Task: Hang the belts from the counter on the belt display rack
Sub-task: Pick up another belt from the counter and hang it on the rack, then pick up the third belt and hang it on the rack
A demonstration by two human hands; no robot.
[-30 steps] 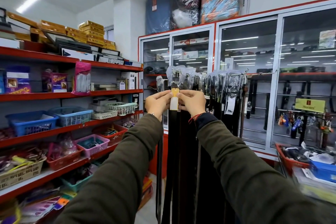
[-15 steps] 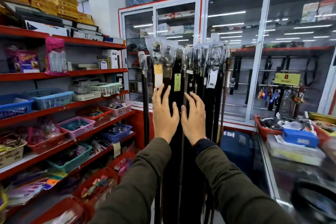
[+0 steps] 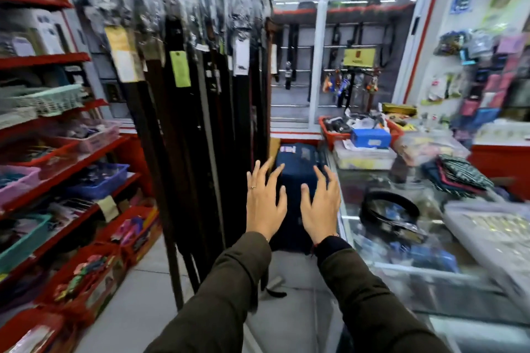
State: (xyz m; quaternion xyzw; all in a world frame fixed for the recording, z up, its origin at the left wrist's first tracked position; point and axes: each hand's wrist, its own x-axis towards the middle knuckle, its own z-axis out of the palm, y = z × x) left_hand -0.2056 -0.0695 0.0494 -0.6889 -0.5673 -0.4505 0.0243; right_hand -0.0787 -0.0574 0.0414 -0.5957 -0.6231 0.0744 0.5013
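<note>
Several dark belts [image 3: 200, 123] hang in a row from the belt display rack [image 3: 183, 0] at the centre left, their buckles wrapped in clear plastic, with yellow, green and white tags. A coiled black belt [image 3: 388, 210] lies on the glass counter [image 3: 413, 272] at the right. My left hand [image 3: 265, 203] and my right hand [image 3: 319, 205] are both empty, fingers spread, side by side in the middle. They are to the right of the hanging belts and left of the coiled belt, touching neither.
Red shelves [image 3: 57, 149] with baskets of small goods fill the left. A dark blue suitcase [image 3: 298, 163] stands on the floor beyond my hands. Red trays [image 3: 329, 130], a blue box [image 3: 370, 137], folded cloth [image 3: 459, 178] and plastic containers [image 3: 493, 235] crowd the counter.
My hands let go of the belt hung on the rack, came down and moved right, away from the belts. The view has swung down and right, bringing the counter into sight.
</note>
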